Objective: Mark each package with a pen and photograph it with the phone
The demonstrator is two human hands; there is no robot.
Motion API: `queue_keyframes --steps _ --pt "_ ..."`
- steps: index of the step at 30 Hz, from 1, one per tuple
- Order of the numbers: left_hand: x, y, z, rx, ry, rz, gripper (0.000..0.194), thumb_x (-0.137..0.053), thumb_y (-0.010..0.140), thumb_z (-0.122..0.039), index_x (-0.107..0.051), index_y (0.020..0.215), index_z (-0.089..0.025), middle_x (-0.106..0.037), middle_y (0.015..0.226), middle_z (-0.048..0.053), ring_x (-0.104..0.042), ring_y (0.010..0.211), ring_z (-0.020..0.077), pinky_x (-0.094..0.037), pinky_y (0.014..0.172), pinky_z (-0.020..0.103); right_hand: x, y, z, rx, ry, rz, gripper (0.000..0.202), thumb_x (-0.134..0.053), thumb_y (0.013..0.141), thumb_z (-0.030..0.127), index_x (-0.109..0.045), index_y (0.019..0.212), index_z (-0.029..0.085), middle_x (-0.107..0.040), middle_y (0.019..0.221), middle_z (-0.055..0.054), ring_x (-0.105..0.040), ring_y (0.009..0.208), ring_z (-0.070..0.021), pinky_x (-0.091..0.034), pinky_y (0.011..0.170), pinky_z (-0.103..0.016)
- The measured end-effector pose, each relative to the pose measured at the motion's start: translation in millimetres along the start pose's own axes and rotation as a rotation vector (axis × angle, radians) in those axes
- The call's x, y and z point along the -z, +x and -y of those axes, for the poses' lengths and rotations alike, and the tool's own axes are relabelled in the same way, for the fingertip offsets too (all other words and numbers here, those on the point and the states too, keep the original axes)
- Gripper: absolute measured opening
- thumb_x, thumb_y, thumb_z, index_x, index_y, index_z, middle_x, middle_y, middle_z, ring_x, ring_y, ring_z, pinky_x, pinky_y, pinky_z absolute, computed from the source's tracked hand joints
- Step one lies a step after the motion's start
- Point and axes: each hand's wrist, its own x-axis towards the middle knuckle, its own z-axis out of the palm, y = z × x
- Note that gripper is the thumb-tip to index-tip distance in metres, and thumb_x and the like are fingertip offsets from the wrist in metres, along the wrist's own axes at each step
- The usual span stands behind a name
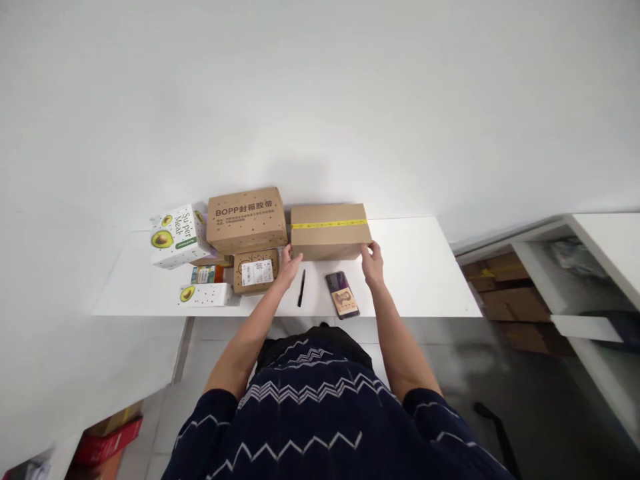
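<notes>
Head view: nearest on the white table (417, 273) lie a phone (343, 295) and a black pen (301, 288). Beyond, the left hand (289, 268) and right hand (372, 263) are apart, fingers at the near corners of the taped carton (330, 233), just right of the BOPP box (247, 220); whether they grip, I cannot tell.

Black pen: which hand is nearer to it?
Left. The left hand is just left of the pen; the right hand is farther off, rightward past the phone.

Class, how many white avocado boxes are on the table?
2: the big box farthest left; the small box in front, slightly right. Others may be hidden.
</notes>
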Motion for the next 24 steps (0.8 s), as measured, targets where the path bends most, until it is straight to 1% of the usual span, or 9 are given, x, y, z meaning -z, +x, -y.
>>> queue_keyframes --steps 3,6,10,15,18,20,21,22,24 --pt "8.5 -23 5 -0.003 0.016 -0.081 0.044 -0.06 0.085 -0.026 -0.05 0.127 -0.02 -0.05 0.144 0.012 -0.046 0.137 0.0225 -0.034 0.116 0.039 4 -20 -5 -0.002 0.013 0.045 0.054 -0.054 0.083 0.055 -0.056 0.123 0.019 -0.059 0.129 -0.012 -0.057 0.106 -0.0227 -0.045 0.094 -0.038" --pt "11.3 -41 8 0.0 0.028 -0.139 0.04 -0.059 0.086 -0.026 -0.05 0.124 -0.019 -0.053 0.139 0.013 -0.05 0.133 0.0213 -0.036 0.115 0.037 11 -33 -11 0.013 -0.022 0.063 0.056 -0.053 0.084 0.055 -0.054 0.126 0.019 -0.057 0.132 -0.014 -0.056 0.11 -0.0248 -0.045 0.096 -0.041" --pt "13.6 -58 10 0.005 0.058 -0.194 0.036 -0.059 0.087 -0.03 -0.053 0.121 -0.02 -0.056 0.134 0.011 -0.051 0.13 0.0206 -0.036 0.114 0.036 22 -37 -16 0.048 -0.084 0.107 0.056 -0.052 0.085 0.054 -0.053 0.128 0.018 -0.058 0.13 -0.015 -0.054 0.116 -0.0269 -0.044 0.1 -0.045" --pt "16.0 -71 9 -0.028 0.1 -0.2 0.035 -0.056 0.09 -0.035 -0.057 0.122 -0.02 -0.062 0.129 0.011 -0.057 0.122 0.0207 -0.041 0.11 0.035 31 -33 -20 0.06 -0.084 0.179 0.054 -0.05 0.087 0.053 -0.053 0.13 0.019 -0.058 0.131 -0.014 -0.056 0.113 -0.0261 -0.047 0.097 -0.045" --pt "15.1 -70 6 0.005 0.119 -0.249 0.038 -0.055 0.092 -0.037 -0.057 0.127 -0.021 -0.061 0.133 0.01 -0.055 0.126 0.0217 -0.041 0.11 0.035 35 -35 -22 0.108 -0.095 0.097 0.054 -0.05 0.089 0.051 -0.051 0.134 0.019 -0.054 0.135 -0.016 -0.057 0.111 -0.025 -0.049 0.093 -0.044" --pt "15.3 -68 4 0.034 0.134 -0.275 0.041 -0.056 0.093 -0.039 -0.056 0.13 -0.022 -0.06 0.136 0.01 -0.052 0.131 0.0226 -0.04 0.112 0.035 33 -44 -24 0.224 -0.153 0.023 0.052 -0.049 0.091 0.049 -0.051 0.133 0.018 -0.054 0.132 -0.017 -0.058 0.108 -0.0246 -0.05 0.092 -0.043" --pt "16.1 -66 3 0.038 0.14 -0.276 0.042 -0.057 0.093 -0.04 -0.056 0.131 -0.022 -0.059 0.137 0.01 -0.051 0.133 0.023 -0.039 0.113 0.035 29 -51 -25 0.288 -0.216 0.044 0.048 -0.047 0.093 0.047 -0.054 0.13 0.017 -0.056 0.127 -0.017 -0.059 0.105 -0.0243 -0.05 0.091 -0.042" --pt "17.1 -65 1 0.035 0.145 -0.27 0.043 -0.057 0.093 -0.041 -0.056 0.131 -0.022 -0.059 0.138 0.01 -0.05 0.134 0.0233 -0.038 0.114 0.035 23 -59 -26 0.35 -0.323 0.143 0.043 -0.042 0.096 0.044 -0.055 0.127 0.016 -0.06 0.121 -0.016 -0.06 0.103 -0.0238 -0.05 0.091 -0.04" --pt "19.8 -62 -3 0.023 0.164 -0.256 0.043 -0.057 0.093 -0.042 -0.057 0.131 -0.022 -0.058 0.139 0.01 -0.049 0.135 0.0234 -0.037 0.115 0.036 3 -76 -27 0.444 -0.606 0.499 0.038 -0.035 0.1 0.035 -0.058 0.125 0.017 -0.065 0.113 -0.014 -0.064 0.099 -0.0227 -0.051 0.09 -0.036"
